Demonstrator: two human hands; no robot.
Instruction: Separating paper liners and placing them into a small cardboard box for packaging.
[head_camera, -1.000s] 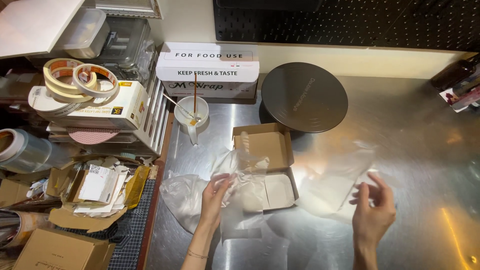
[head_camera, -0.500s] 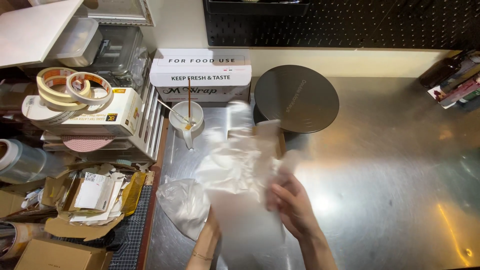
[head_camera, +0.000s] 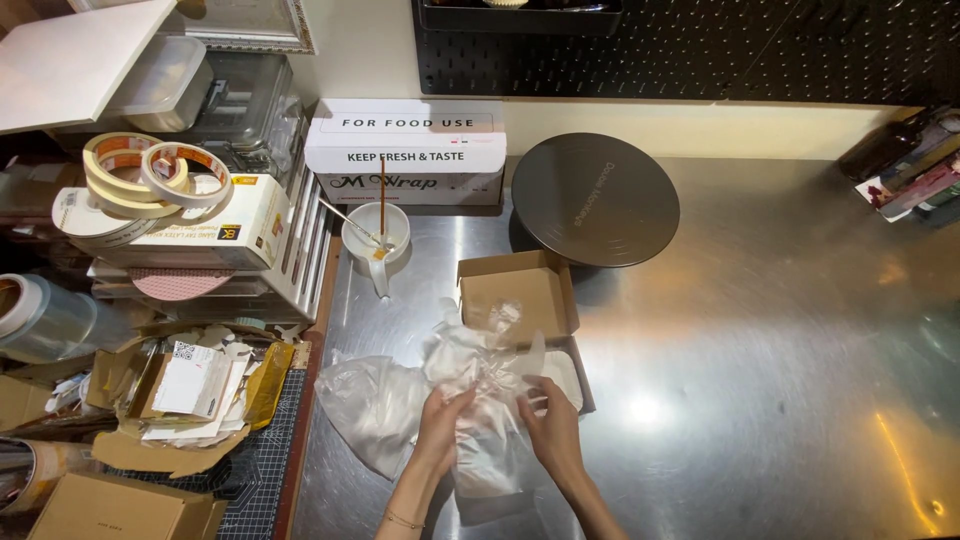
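My left hand (head_camera: 440, 428) and my right hand (head_camera: 551, 428) both grip a crumpled sheet of clear plastic film (head_camera: 485, 385) low in the middle of the steel counter. The film bunches up over a small open cardboard box (head_camera: 520, 295) whose lid stands raised behind it. The box's white tray part (head_camera: 567, 375) shows just right of my right hand. Another clear plastic bag (head_camera: 370, 405) lies flat on the counter left of my left hand.
A round black turntable (head_camera: 595, 198) stands behind the box. A white cup with sticks (head_camera: 377, 238) and a carton of food wrap (head_camera: 405, 150) sit at the back left. Tape rolls (head_camera: 150, 180), boxes and paper scraps crowd the left shelf. Bare steel counter (head_camera: 780, 380) extends right.
My right hand came in from the far right to the middle. Both hands lifted the film over the box, and now hold it bunched lower, near the counter's front.
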